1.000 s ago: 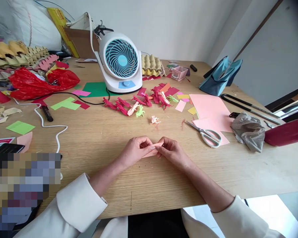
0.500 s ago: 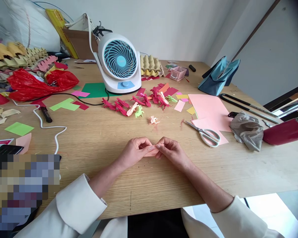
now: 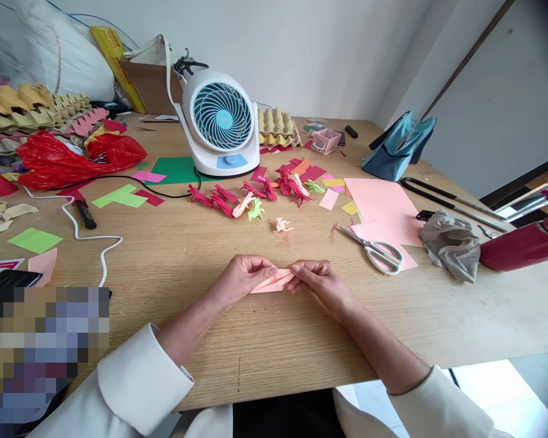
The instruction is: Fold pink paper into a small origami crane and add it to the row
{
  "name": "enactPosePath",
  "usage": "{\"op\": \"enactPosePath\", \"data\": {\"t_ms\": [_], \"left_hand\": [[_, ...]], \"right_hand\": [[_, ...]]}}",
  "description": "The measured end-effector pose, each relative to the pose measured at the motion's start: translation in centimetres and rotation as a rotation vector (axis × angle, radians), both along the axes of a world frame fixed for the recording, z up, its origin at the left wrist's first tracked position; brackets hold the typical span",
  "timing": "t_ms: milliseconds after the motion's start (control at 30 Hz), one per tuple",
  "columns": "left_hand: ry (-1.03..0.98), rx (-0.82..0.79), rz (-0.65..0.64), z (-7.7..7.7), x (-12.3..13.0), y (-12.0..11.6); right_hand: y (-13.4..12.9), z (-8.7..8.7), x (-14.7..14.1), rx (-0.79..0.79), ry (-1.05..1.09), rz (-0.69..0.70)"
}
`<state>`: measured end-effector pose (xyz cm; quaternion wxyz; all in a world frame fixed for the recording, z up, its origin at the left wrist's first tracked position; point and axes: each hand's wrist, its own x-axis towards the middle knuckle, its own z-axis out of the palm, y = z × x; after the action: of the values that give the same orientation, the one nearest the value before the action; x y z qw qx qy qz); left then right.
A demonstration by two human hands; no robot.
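A folded piece of pink paper [image 3: 274,282] is held low over the wooden table [image 3: 201,359] between my two hands. My left hand [image 3: 243,278] pinches its left part, thumb on top. At the paper's right end, the thumb and fingers of my right hand [image 3: 320,281] are closed on it. Just beyond the hands lies a small pale pink folded paper figure [image 3: 281,225]. Farther back is a row of folded paper figures, mostly red [image 3: 265,188], with a light green one [image 3: 256,210] among them. To the right rest scissors [image 3: 378,252] with white handles.
A white fan [image 3: 223,121] stands behind the figures. Pink paper sheets [image 3: 379,207], a grey cloth [image 3: 452,243] and a dark red bottle [image 3: 525,243] are on the right. At left are a red plastic bag [image 3: 73,159], a white cable [image 3: 91,235] and a marker [image 3: 86,214].
My left hand has shifted slightly left along the pink paper, and more of the paper's folded surface now shows between the hands. The right hand still grips its right end.
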<state>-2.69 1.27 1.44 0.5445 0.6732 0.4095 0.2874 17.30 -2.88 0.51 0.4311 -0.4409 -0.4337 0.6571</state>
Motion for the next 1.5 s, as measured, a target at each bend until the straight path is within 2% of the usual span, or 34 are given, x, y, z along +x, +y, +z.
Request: {"op": "enactPosePath", "data": {"t_ms": [100,267,400,467,567,667,767,900,1000,1100,1133,1200,1267,1400,1500], "left_hand": [[0.037,0.048,-0.003,0.0,-0.2,0.1],[0.08,0.074,0.009,0.0,0.1,0.1],[0.097,0.118,0.039,-0.3,0.2,0.1],[0.1,0.249,0.096,-0.4,0.2,-0.1],[0.171,0.647,0.163,-0.3,0.3,-0.8],[0.301,0.985,0.023,0.0,0.5,-1.4],[0.403,1.141,-0.098,-0.1,0.8,-1.6],[0.467,1.232,-0.117,-0.5,0.8,-1.4],[0.505,1.245,-0.119,-1.0,0.8,-1.2],[0.534,1.242,-0.124,-1.6,0.8,-1.0],[0.541,1.24,-0.131,-1.8,0.8,-1.0],[0.549,1.238,-0.142,-2.2,0.9,-1.0],[0.556,1.228,-0.152,-2.4,1.0,-1.1],[0.584,1.197,-0.187,-2.7,0.8,-1.4],[0.589,1.174,-0.217,-2.7,0.4,-1.6]], "right_hand": [[0.1,-0.1,0.0,0.025,-0.047,0.0],[0.4,-0.5,0.2,0.096,-0.123,-0.088],[0.6,-0.7,0.4,0.084,-0.171,-0.088],[0.7,-0.7,0.5,0.051,-0.169,-0.109],[0.7,-0.8,0.7,0.005,-0.164,-0.153],[0.7,-0.8,0.8,-0.025,-0.151,-0.177],[0.7,-0.9,0.8,-0.045,-0.132,-0.179],[0.7,-0.9,1.0,-0.031,-0.166,-0.126],[0.4,-0.7,1.3,0.118,-0.417,-0.084],[-0.1,-0.3,1.4,0.431,-0.826,-0.151],[-0.3,-0.2,1.4,0.525,-0.903,-0.166],[-0.6,0.0,1.3,0.669,-0.949,-0.149],[-0.7,-0.1,1.0,0.764,-0.933,-0.073],[-0.6,-0.9,0.5,0.875,-0.981,0.097],[-0.4,-1.3,0.3,0.926,-1.026,0.126]]}}
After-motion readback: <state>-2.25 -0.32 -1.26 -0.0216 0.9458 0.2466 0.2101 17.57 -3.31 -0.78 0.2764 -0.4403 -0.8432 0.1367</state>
